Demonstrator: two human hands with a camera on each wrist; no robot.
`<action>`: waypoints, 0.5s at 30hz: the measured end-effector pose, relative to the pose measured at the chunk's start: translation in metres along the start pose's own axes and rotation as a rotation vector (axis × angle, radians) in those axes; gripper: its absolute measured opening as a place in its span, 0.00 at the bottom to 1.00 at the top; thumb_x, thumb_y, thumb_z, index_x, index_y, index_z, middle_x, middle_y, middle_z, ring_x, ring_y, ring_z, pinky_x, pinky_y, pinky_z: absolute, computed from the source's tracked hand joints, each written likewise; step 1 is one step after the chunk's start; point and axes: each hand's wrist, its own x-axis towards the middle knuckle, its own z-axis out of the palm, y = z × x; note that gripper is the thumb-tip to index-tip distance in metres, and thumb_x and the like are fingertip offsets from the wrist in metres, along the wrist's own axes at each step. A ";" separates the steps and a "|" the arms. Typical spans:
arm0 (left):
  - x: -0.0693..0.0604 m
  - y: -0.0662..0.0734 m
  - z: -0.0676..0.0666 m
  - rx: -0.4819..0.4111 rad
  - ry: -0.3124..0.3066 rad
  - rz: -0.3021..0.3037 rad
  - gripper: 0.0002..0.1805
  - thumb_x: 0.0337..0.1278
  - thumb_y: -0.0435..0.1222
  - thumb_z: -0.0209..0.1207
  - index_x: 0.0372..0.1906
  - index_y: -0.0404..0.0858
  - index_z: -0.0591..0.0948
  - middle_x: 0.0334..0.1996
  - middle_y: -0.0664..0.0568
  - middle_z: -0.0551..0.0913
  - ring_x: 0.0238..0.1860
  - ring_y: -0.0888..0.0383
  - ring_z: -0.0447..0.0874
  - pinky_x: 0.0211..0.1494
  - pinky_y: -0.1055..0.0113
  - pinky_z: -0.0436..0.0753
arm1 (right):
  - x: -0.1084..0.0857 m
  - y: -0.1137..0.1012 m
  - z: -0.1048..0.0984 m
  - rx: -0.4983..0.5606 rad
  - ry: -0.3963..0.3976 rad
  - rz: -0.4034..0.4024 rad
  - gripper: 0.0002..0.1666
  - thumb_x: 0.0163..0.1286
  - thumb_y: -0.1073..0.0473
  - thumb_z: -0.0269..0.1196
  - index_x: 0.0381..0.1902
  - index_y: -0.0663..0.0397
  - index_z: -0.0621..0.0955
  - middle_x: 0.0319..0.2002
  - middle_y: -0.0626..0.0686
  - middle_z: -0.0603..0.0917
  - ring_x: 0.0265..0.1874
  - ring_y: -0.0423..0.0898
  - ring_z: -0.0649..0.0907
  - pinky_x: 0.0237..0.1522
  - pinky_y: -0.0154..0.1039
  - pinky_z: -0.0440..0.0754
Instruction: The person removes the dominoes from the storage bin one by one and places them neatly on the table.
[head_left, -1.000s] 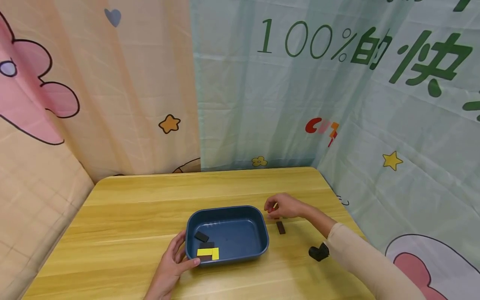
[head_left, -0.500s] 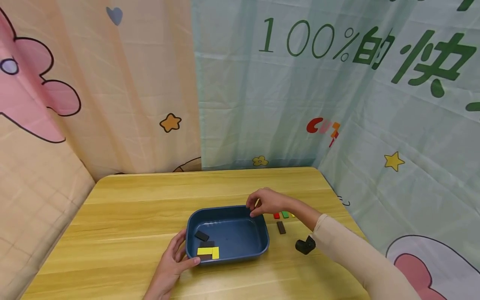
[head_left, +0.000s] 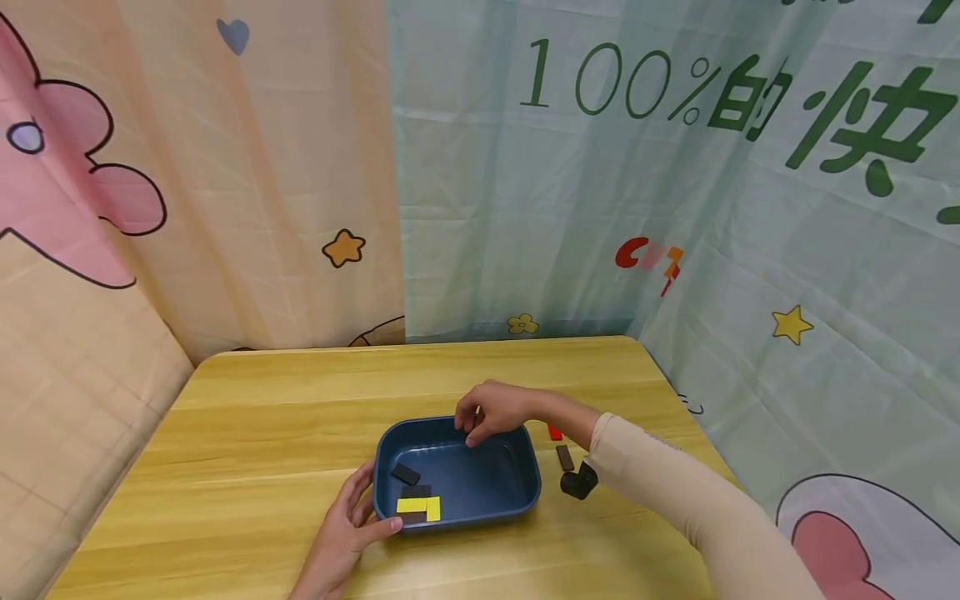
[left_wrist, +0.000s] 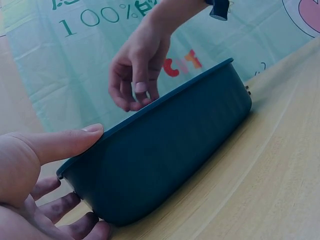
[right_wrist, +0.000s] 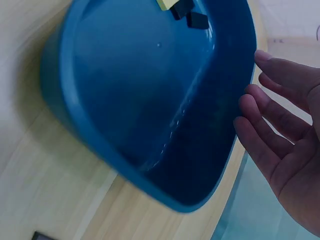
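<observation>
My left hand (head_left: 341,533) grips the near-left corner of a blue plastic tub (head_left: 480,518), thumb on the rim (left_wrist: 165,97) and fingers against the outer wall. Inside the tub, small domino-like blocks lie at the near-left: a black block (head_left: 406,474), a dark block (head_left: 416,492), two yellow blocks (head_left: 433,509) and a dark brown block (head_left: 411,517). Over the tub's far rim hangs my right hand (head_left: 498,408), fingers loosely bent. In the right wrist view no block shows between the fingers (right_wrist: 270,107); the fingertips are close to the rim, contact unclear.
Right of the tub, a red block (head_left: 555,432) and a dark brown block (head_left: 565,457) lie on the wooden table (head_left: 285,417). A black device (head_left: 579,481) shows by the right forearm. Printed curtains (head_left: 487,208) stand behind the table.
My right hand has moved left from the blocks on the table to above the tub's far rim. The left hand and the blocks in the tub have stayed put.
</observation>
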 end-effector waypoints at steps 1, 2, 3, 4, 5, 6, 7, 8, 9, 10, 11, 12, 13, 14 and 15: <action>0.000 0.000 0.000 -0.002 -0.001 0.001 0.52 0.52 0.24 0.74 0.80 0.40 0.59 0.78 0.37 0.58 0.75 0.37 0.62 0.70 0.49 0.72 | 0.004 -0.002 0.001 -0.011 -0.008 -0.008 0.17 0.67 0.60 0.74 0.51 0.60 0.86 0.37 0.42 0.84 0.37 0.36 0.82 0.44 0.30 0.82; 0.000 -0.001 0.001 -0.001 -0.002 0.002 0.52 0.52 0.24 0.74 0.80 0.40 0.59 0.78 0.37 0.58 0.75 0.37 0.62 0.70 0.48 0.72 | 0.008 -0.004 0.002 -0.020 -0.017 -0.016 0.17 0.67 0.60 0.74 0.51 0.60 0.86 0.36 0.42 0.84 0.37 0.36 0.82 0.44 0.30 0.82; 0.000 -0.001 0.001 -0.002 -0.004 0.003 0.52 0.52 0.24 0.74 0.80 0.40 0.59 0.78 0.37 0.58 0.75 0.37 0.61 0.71 0.48 0.72 | 0.012 -0.006 0.003 -0.028 -0.028 -0.025 0.17 0.67 0.60 0.74 0.51 0.60 0.86 0.36 0.42 0.84 0.36 0.35 0.82 0.44 0.29 0.82; 0.000 0.000 0.002 -0.002 -0.004 0.002 0.52 0.52 0.24 0.74 0.80 0.40 0.59 0.78 0.37 0.58 0.75 0.37 0.61 0.71 0.47 0.71 | 0.016 -0.009 0.004 -0.034 -0.037 -0.032 0.17 0.66 0.60 0.74 0.51 0.61 0.86 0.36 0.42 0.84 0.36 0.35 0.82 0.43 0.29 0.82; 0.000 0.000 0.002 -0.002 -0.004 0.001 0.52 0.52 0.24 0.74 0.80 0.40 0.59 0.78 0.37 0.58 0.75 0.37 0.61 0.71 0.47 0.71 | 0.020 -0.012 0.005 -0.043 -0.047 -0.040 0.17 0.66 0.60 0.75 0.51 0.61 0.86 0.35 0.42 0.84 0.36 0.36 0.82 0.43 0.29 0.82; 0.000 0.000 0.002 -0.002 -0.004 0.001 0.52 0.52 0.24 0.74 0.80 0.40 0.59 0.78 0.37 0.58 0.75 0.37 0.61 0.71 0.47 0.71 | 0.023 -0.014 0.005 -0.053 -0.056 -0.049 0.17 0.66 0.60 0.75 0.51 0.61 0.86 0.35 0.43 0.85 0.35 0.36 0.82 0.43 0.29 0.82; 0.000 0.000 0.002 -0.003 -0.003 0.000 0.52 0.52 0.24 0.74 0.80 0.39 0.59 0.78 0.37 0.59 0.75 0.37 0.61 0.71 0.47 0.72 | 0.027 -0.016 0.006 -0.063 -0.064 -0.058 0.17 0.66 0.60 0.74 0.51 0.61 0.86 0.35 0.43 0.85 0.35 0.35 0.82 0.42 0.28 0.81; 0.000 0.000 0.002 -0.003 -0.003 -0.002 0.52 0.52 0.24 0.74 0.80 0.39 0.59 0.78 0.37 0.59 0.75 0.37 0.61 0.70 0.48 0.72 | 0.031 -0.018 0.007 -0.066 -0.072 -0.062 0.17 0.67 0.60 0.74 0.51 0.61 0.86 0.36 0.43 0.85 0.35 0.35 0.82 0.42 0.28 0.81; 0.000 0.000 0.002 -0.004 -0.002 -0.004 0.52 0.52 0.24 0.74 0.80 0.39 0.59 0.78 0.37 0.59 0.75 0.37 0.61 0.70 0.48 0.73 | 0.034 -0.020 0.008 -0.073 -0.079 -0.068 0.17 0.67 0.60 0.74 0.51 0.61 0.86 0.36 0.43 0.85 0.35 0.35 0.82 0.42 0.27 0.81; 0.000 0.001 0.002 -0.003 -0.002 -0.005 0.52 0.52 0.24 0.74 0.80 0.39 0.59 0.78 0.37 0.59 0.75 0.37 0.62 0.70 0.49 0.73 | 0.038 -0.021 0.009 -0.080 -0.085 -0.073 0.17 0.67 0.60 0.74 0.51 0.61 0.86 0.36 0.43 0.85 0.35 0.35 0.81 0.42 0.26 0.81; 0.000 0.000 0.002 -0.005 -0.001 -0.004 0.52 0.52 0.24 0.74 0.80 0.39 0.59 0.78 0.37 0.59 0.75 0.37 0.62 0.70 0.50 0.74 | 0.042 -0.022 0.011 -0.086 -0.093 -0.078 0.17 0.67 0.59 0.74 0.51 0.60 0.86 0.35 0.43 0.85 0.35 0.35 0.81 0.41 0.26 0.81; 0.000 0.000 0.002 -0.008 -0.003 -0.002 0.52 0.52 0.23 0.74 0.80 0.39 0.59 0.78 0.37 0.59 0.75 0.37 0.61 0.69 0.51 0.74 | 0.045 -0.023 0.012 -0.090 -0.100 -0.085 0.17 0.67 0.59 0.74 0.51 0.60 0.86 0.35 0.42 0.84 0.35 0.34 0.81 0.41 0.25 0.80; 0.000 0.000 0.001 -0.011 -0.004 -0.001 0.52 0.52 0.23 0.74 0.80 0.39 0.59 0.78 0.37 0.59 0.75 0.38 0.61 0.69 0.52 0.75 | 0.049 -0.024 0.014 -0.091 -0.110 -0.089 0.17 0.68 0.59 0.74 0.52 0.61 0.86 0.35 0.42 0.84 0.34 0.34 0.81 0.41 0.25 0.80; 0.000 0.000 0.001 -0.014 -0.007 0.002 0.53 0.51 0.22 0.74 0.80 0.39 0.58 0.78 0.37 0.59 0.75 0.38 0.61 0.68 0.54 0.76 | 0.052 -0.025 0.016 -0.094 -0.121 -0.094 0.17 0.68 0.59 0.74 0.52 0.61 0.86 0.35 0.42 0.84 0.35 0.34 0.81 0.41 0.25 0.80; 0.000 -0.001 0.001 -0.017 -0.009 0.005 0.53 0.51 0.22 0.74 0.80 0.39 0.58 0.78 0.38 0.59 0.75 0.39 0.62 0.68 0.56 0.76 | 0.055 -0.026 0.018 -0.101 -0.130 -0.100 0.17 0.68 0.59 0.74 0.52 0.60 0.86 0.35 0.41 0.84 0.35 0.34 0.81 0.41 0.25 0.80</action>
